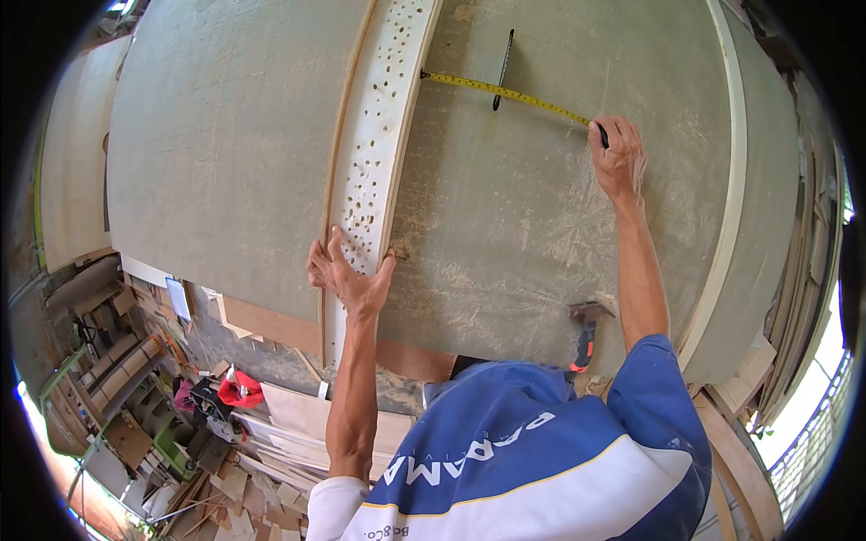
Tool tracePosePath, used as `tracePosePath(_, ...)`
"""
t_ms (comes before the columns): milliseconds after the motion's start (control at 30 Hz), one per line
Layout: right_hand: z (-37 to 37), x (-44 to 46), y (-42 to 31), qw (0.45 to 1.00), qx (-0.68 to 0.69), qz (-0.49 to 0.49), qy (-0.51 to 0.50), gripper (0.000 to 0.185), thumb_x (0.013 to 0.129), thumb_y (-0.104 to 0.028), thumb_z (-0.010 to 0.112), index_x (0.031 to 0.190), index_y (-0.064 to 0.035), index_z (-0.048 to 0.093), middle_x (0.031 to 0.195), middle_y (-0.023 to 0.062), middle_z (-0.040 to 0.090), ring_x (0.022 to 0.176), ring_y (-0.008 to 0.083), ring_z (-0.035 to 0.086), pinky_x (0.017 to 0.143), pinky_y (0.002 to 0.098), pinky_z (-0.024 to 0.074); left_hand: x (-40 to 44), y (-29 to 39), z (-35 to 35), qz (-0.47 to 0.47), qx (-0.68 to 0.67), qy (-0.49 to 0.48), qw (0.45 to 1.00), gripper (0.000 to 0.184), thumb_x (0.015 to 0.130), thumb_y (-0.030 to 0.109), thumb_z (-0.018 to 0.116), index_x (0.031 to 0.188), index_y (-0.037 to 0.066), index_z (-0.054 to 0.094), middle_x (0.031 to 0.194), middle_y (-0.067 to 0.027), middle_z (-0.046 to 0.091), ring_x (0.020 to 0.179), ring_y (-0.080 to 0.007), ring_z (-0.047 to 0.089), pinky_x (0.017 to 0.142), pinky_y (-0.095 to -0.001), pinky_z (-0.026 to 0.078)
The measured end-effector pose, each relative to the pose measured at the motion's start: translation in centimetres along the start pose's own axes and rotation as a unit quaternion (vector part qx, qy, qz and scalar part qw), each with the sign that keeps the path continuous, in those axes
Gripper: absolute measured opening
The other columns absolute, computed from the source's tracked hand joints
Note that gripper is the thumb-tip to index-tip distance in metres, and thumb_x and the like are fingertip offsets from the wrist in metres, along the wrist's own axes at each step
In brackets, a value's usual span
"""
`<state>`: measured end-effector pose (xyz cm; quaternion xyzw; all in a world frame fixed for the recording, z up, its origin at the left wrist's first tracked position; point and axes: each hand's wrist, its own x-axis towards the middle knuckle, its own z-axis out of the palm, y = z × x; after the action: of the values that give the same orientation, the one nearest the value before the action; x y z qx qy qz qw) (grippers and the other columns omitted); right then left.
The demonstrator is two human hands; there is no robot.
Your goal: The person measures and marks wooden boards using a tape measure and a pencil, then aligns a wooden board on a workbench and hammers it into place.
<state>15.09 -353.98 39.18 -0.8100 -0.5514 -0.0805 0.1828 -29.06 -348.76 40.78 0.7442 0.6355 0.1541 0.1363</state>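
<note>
A long white board [368, 171] with many small holes lies lengthwise on the large grey-green panel [541, 225]. My left hand [354, 278] grips this board near its close end, thumb over the right edge and fingers over the left. In my right hand [619, 160] is a tape measure, its case mostly hidden by the closed fingers. Its yellow blade [505, 92] runs leftward, the tip at the board's right edge. A thin black pen-like stick [503, 70] lies across the blade's path; whether above or below it, I cannot tell.
A hammer [587, 335] with a red and black handle rests close to my body at the panel's near edge. Along the right runs a pale strip [732, 180]. Wood scraps [244, 487] and a red cloth-like item [240, 388] are on the lower left.
</note>
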Motion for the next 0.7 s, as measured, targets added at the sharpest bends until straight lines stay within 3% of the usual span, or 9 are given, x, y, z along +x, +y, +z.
tracePosePath(467,-0.3,-0.2,0.1,1.0,-0.013,-0.001,-0.006,0.016,0.092,-0.022,0.06,0.097,-0.0081,0.066,0.095,0.0063,0.065,0.088,0.0239,0.059,0.077,0.037,0.0508,0.0,0.5,-0.6,0.001,0.003,0.008,1.0,0.093,0.047,0.037,0.084,0.129,0.013,0.048,0.125,-0.0157,0.036,0.124,-0.0344,0.028,0.099,-0.0525,0.018)
tracePosePath(633,-2.1,-1.4,-2.7,0.998,0.054,0.042,-0.017,0.019,0.094,-0.023,0.056,0.104,-0.0074,0.061,0.096,0.0106,0.06,0.092,0.0312,0.057,0.082,0.0418,0.0481,-0.2,1.1,-1.4,-0.017,0.009,-0.014,1.0,0.096,0.053,0.05,0.085,0.132,0.011,0.049,0.131,-0.0157,0.037,0.128,-0.0338,0.029,0.104,-0.0502,0.019)
tracePosePath(700,-3.2,-2.3,-5.5,0.991,0.132,0.02,0.011,0.019,0.095,-0.022,0.055,0.106,-0.0078,0.06,0.094,0.0117,0.059,0.092,0.0331,0.056,0.082,0.0434,0.0473,-0.4,0.8,-1.0,-0.007,0.016,0.015,1.0,0.094,0.053,0.047,0.085,0.132,0.01,0.049,0.129,-0.0148,0.039,0.125,-0.0334,0.031,0.102,-0.0494,0.021)
